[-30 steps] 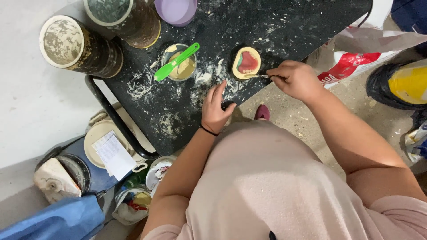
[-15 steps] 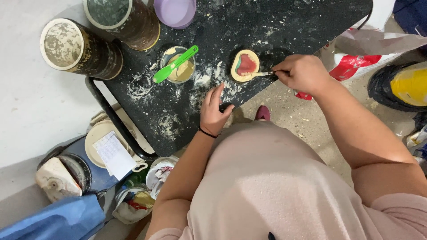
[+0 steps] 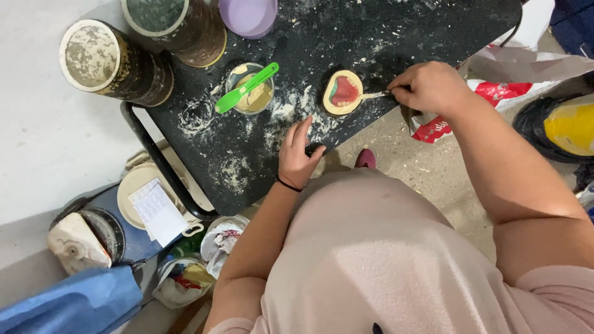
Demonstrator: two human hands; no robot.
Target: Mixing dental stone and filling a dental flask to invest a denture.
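light: even, bright, soft | shadows: faint | focus: sharp, no blur | edges: slight wide-angle stretch
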